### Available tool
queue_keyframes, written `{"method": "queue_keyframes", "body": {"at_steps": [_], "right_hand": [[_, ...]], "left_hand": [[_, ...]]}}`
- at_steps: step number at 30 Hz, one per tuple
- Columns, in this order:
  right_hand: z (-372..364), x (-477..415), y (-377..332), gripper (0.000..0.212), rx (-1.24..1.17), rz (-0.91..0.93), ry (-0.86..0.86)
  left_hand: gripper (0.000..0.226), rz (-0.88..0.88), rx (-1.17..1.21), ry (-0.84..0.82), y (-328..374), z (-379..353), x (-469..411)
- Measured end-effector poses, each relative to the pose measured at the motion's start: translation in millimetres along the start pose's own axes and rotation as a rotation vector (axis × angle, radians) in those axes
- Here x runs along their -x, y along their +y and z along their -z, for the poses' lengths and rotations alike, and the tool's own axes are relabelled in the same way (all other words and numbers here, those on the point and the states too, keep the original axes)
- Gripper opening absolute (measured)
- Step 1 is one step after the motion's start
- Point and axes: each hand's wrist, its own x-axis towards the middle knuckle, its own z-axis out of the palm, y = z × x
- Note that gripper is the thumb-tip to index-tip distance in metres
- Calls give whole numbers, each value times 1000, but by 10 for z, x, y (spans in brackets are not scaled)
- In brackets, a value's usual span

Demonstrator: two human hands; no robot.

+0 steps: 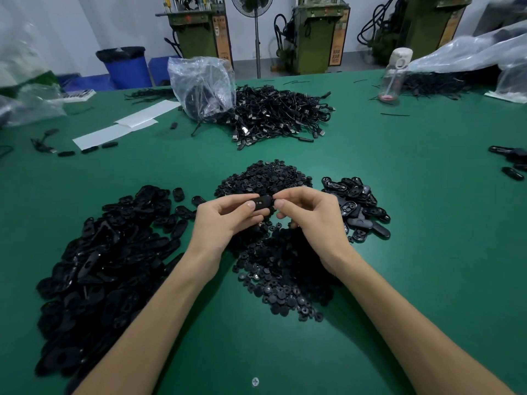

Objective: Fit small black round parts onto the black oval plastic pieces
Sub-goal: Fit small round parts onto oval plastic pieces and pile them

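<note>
Forearms came up from bottom edge; left hand [225, 218] gripped one black oval piece [263, 201] at frame centre, right hand [310, 215] pinched its right end, probably seating a round part, hidden by fingertips. Round parts pile [273, 269] sat under hands for quick reach, oval pile [108, 258] lower left. Green table [413, 252]; cable heap [279, 115] upper centre, machines [316, 35] behind.

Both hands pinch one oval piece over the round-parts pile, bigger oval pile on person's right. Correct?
No. Head view: the bigger oval pile lies on the person's left; the right has the smaller oval pile. The left hand and right hand do pinch one oval piece over the round-parts pile.
</note>
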Motion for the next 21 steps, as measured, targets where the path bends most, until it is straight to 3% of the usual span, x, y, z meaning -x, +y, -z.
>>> {"method": "queue_keyframes", "body": {"at_steps": [21], "right_hand": [[6,28,-70,14,-196,-92,-97]], "left_hand": [[20,-5,-35,30,0,-14,14]]}}
